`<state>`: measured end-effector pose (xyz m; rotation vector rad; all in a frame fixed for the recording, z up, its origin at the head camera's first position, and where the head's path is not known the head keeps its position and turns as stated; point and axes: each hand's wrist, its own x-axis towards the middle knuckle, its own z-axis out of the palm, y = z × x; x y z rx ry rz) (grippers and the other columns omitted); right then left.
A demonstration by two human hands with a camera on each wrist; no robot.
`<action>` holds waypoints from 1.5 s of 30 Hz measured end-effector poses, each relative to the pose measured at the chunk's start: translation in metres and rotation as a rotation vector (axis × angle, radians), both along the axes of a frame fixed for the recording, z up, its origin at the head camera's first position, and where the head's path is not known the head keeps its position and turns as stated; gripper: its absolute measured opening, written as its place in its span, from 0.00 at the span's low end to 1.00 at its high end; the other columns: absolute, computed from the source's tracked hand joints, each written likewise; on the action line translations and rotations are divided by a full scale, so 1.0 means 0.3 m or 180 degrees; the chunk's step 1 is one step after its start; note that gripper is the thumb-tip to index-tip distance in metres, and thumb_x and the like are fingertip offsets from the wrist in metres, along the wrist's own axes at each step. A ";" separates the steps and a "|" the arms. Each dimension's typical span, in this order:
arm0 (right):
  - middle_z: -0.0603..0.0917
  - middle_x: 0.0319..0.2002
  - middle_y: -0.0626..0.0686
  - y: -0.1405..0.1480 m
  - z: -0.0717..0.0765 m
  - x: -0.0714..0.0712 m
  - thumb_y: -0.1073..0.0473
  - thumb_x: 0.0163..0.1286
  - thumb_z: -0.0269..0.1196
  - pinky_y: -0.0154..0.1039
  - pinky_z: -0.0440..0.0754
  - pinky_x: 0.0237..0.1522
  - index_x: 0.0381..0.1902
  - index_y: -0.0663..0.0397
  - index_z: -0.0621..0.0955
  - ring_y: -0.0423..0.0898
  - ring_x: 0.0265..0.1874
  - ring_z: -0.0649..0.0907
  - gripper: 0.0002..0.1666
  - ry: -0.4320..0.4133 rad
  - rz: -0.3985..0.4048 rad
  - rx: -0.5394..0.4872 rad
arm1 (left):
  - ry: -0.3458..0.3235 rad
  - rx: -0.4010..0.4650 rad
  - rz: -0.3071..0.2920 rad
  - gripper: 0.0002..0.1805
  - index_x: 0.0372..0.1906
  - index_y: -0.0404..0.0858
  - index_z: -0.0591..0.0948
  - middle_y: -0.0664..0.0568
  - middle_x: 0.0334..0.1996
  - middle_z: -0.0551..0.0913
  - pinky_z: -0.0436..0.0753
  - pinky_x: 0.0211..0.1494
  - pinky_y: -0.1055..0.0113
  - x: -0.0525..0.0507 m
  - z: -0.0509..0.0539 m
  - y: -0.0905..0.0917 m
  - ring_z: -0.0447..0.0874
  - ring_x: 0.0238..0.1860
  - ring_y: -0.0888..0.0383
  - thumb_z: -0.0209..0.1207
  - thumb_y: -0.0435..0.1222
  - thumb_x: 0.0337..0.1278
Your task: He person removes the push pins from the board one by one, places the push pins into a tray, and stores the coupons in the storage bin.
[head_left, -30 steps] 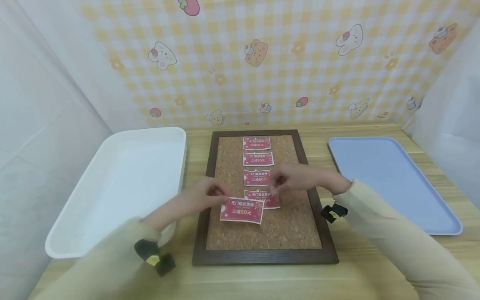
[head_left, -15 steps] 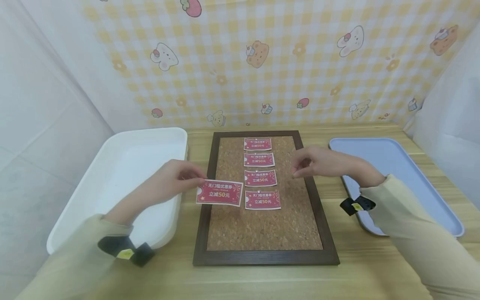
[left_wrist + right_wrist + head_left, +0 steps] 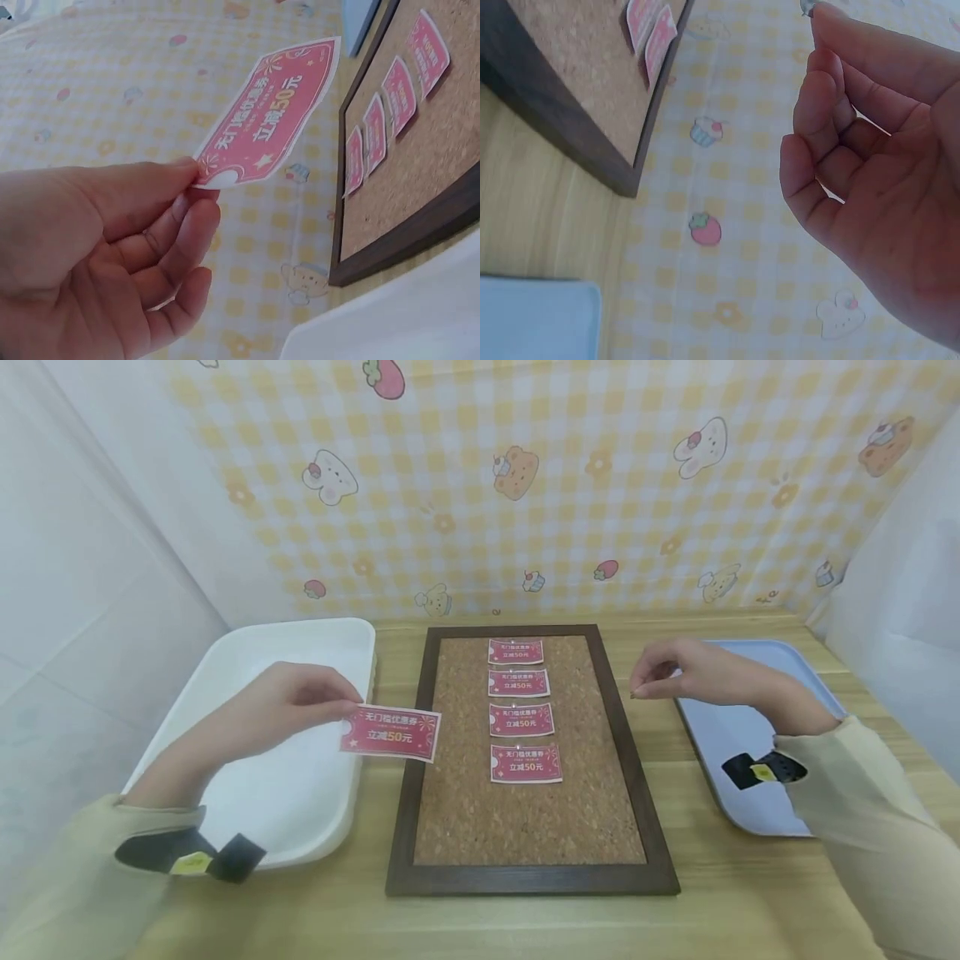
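My left hand (image 3: 281,706) pinches a red paper coupon (image 3: 393,735) by its left end, between thumb and index finger. The coupon hangs in the air over the edge of the white tray and the corkboard's left side. Up to the right, my right hand (image 3: 693,672) pinches a small shiny push pin (image 3: 808,7) at its fingertips, above the near-left part of the blue tray. On the dark-framed corkboard (image 3: 532,827), several matching coupons (image 3: 525,764) are fixed in a column, each with a small pin at its top edge.
A deep white tray (image 3: 363,647) stands to the left of the board. To the right lies a shallow blue tray (image 3: 750,806). Behind the wooden table (image 3: 525,931) hangs a yellow checked cloth (image 3: 450,468).
My left hand has carried the coupon leftward and up, off the lowest pinned coupon. My right hand has moved right, away from the board toward the blue tray.
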<state>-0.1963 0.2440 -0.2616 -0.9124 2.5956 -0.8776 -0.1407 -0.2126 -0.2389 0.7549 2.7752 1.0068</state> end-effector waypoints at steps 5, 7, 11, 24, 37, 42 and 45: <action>0.80 0.31 0.48 0.070 0.003 0.007 0.62 0.63 0.61 0.35 0.76 0.33 0.32 0.54 0.81 0.41 0.30 0.78 0.02 0.0111 -0.0240 0.0042 | 0.0110 -0.0100 0.0038 0.05 0.36 0.42 0.83 0.59 0.30 0.83 0.75 0.39 0.72 0.000 0.013 -0.045 0.78 0.34 0.62 0.62 0.36 0.54; 0.80 0.31 0.49 0.101 0.001 0.006 0.63 0.62 0.61 0.35 0.76 0.32 0.33 0.55 0.80 0.41 0.29 0.77 0.02 0.0094 -0.0364 0.0038 | 0.0157 -0.0128 0.0046 0.05 0.36 0.42 0.83 0.59 0.31 0.83 0.75 0.38 0.73 -0.001 0.015 -0.064 0.78 0.34 0.63 0.62 0.36 0.54; 0.81 0.31 0.48 0.160 -0.007 -0.002 0.63 0.62 0.61 0.33 0.76 0.31 0.34 0.58 0.81 0.40 0.30 0.79 0.04 0.0074 -0.0586 0.0048 | 0.0226 -0.0161 0.0080 0.05 0.37 0.42 0.83 0.60 0.30 0.83 0.75 0.37 0.74 -0.005 0.021 -0.106 0.78 0.34 0.64 0.62 0.34 0.53; 0.82 0.31 0.50 0.287 -0.045 -0.027 0.61 0.60 0.64 0.31 0.75 0.29 0.35 0.58 0.83 0.36 0.28 0.77 0.06 0.0316 -0.0964 0.0255 | -0.0140 -0.0254 0.0482 0.10 0.43 0.37 0.81 0.59 0.35 0.83 0.73 0.38 0.74 -0.049 0.000 -0.287 0.75 0.37 0.67 0.58 0.36 0.58; 0.84 0.34 0.51 0.386 -0.094 -0.057 0.59 0.63 0.61 0.29 0.75 0.32 0.39 0.64 0.82 0.34 0.31 0.78 0.12 -0.0037 -0.1212 0.0277 | -0.0703 -0.0552 0.0928 0.25 0.54 0.34 0.74 0.43 0.47 0.78 0.69 0.46 0.47 -0.077 -0.067 -0.436 0.69 0.47 0.57 0.53 0.48 0.61; 0.84 0.37 0.55 0.429 -0.129 -0.071 0.57 0.64 0.61 0.29 0.75 0.34 0.41 0.66 0.81 0.34 0.33 0.78 0.16 -0.0190 -0.1257 0.0274 | -0.1039 -0.0519 0.1061 0.31 0.58 0.35 0.70 0.39 0.52 0.75 0.67 0.47 0.43 -0.099 -0.109 -0.475 0.65 0.53 0.44 0.51 0.54 0.60; 0.83 0.40 0.59 0.453 -0.154 -0.074 0.55 0.64 0.61 0.29 0.75 0.34 0.42 0.67 0.81 0.33 0.33 0.78 0.18 -0.0271 -0.1311 0.0271 | -0.1176 -0.0537 0.1121 0.34 0.59 0.35 0.69 0.39 0.52 0.75 0.68 0.47 0.44 -0.114 -0.138 -0.492 0.67 0.53 0.42 0.51 0.57 0.58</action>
